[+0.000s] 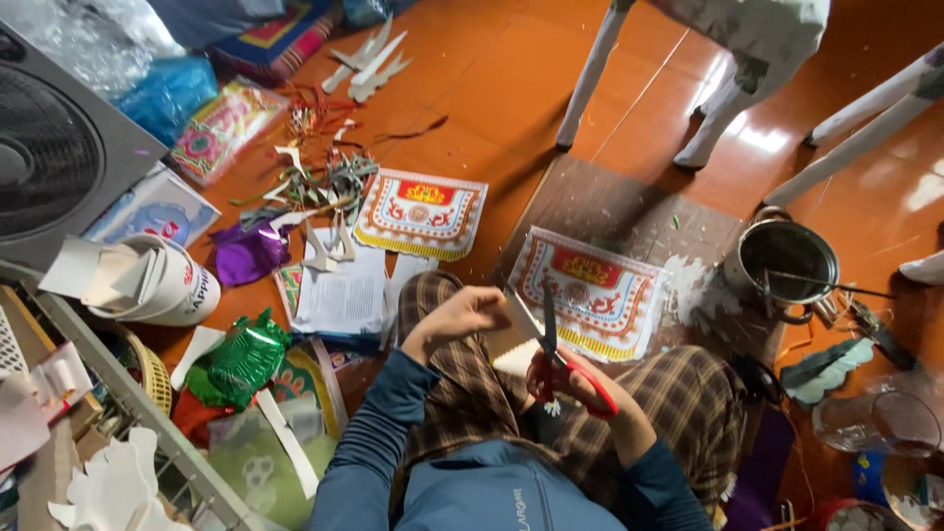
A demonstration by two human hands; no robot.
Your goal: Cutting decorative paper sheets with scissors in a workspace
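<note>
I sit on the floor in plaid trousers. My right hand (580, 385) grips red-handled scissors (551, 339) whose dark blades point up and away from me. My left hand (462, 315) pinches a pale piece of card (513, 339) right beside the blades, over my knees. Just beyond the scissors lies a printed paper sheet with red, yellow and white ornament (595, 295) on a grey board (629, 211). A second ornamented sheet (421, 211) lies on the orange floor to the left.
A metal pot (784, 261) stands at right, with white paper-covered frame legs (590, 79) behind it. A fan (49, 147), a white bucket of paper (162, 280), green foil (241, 359), purple foil (248, 251) and paper scraps crowd the left.
</note>
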